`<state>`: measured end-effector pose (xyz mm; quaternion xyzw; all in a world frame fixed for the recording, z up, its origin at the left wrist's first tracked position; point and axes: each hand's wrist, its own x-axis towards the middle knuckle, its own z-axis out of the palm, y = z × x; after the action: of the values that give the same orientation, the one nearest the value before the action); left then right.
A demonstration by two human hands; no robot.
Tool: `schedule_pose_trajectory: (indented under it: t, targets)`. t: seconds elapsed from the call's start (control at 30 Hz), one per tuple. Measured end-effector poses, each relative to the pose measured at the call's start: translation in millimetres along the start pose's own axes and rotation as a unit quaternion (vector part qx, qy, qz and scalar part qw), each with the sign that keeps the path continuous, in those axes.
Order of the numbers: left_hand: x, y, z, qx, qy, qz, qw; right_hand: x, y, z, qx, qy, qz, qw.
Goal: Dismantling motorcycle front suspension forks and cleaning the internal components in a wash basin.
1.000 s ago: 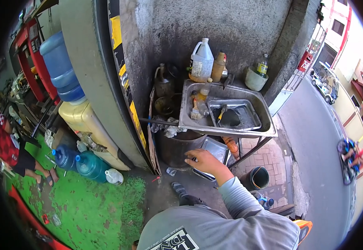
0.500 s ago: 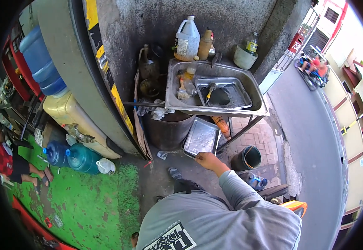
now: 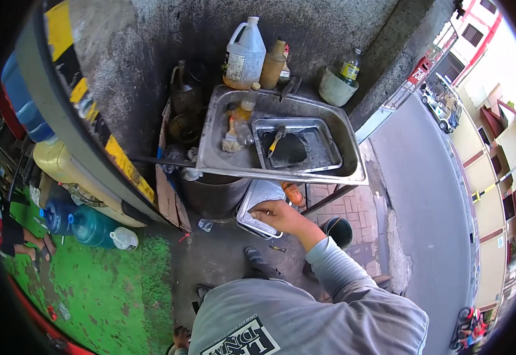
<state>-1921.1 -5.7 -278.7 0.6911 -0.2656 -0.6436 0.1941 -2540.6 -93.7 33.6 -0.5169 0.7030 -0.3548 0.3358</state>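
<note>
My right hand reaches forward with its fingers drawn together in a pinch. It hovers over a shallow metal tray under the sink; whatever the fingers hold, if anything, is hidden. Low in the picture, my left hand hangs beside my body, dark and partly cut off, its fingers unclear. Above the tray stands a worn steel sink. In the sink lie a rectangular metal pan with dark liquid, a yellow-handled brush, another paintbrush and a clear plastic bottle.
Behind the sink stand a large white jug, a tan bottle and a pale tub. A metal drum is below, and a dark bucket to the right. Water jugs rest left, beyond a striped post. A road runs right.
The view has shifted, so the sink appears farther left and lower. My right hand has moved from the tray's near corner to over its middle. The motorcycle at upper right has gone.
</note>
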Motion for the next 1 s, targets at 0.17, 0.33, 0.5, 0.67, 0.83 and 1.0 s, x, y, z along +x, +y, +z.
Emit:
schedule_pose_trajectory:
  t: [0.17,0.33,0.5,0.67,0.83,1.0]
  targets:
    - [-10.3,1.4,31.5,0.031,0.023,-0.137,0.990,1.1,-31.7,-55.2,-0.014,-0.075,-0.082,0.994]
    - [-27.4,25.5,58.1,0.112,-0.004,-0.042,0.993,-26.0,-8.9,-88.2,0.067,-0.180,-0.045,0.980]
    - [-38.8,47.2,71.8,0.041,0.065,-0.108,0.991,-42.3,15.2,-91.8,0.119,-0.213,-0.029,0.969]
    - [-65.8,67.2,74.8,0.098,0.130,-0.090,0.982,-40.2,11.2,-117.4,0.275,-0.241,-0.076,0.928]
    - [-90.6,50.0,82.0,0.085,0.166,-0.082,0.979,-32.1,6.0,-148.2,0.331,-0.251,-0.132,0.900]
    - [-114.5,0.6,85.9,0.048,0.134,-0.151,0.978,-23.6,-14.2,-192.2,0.196,-0.148,-0.193,0.950]
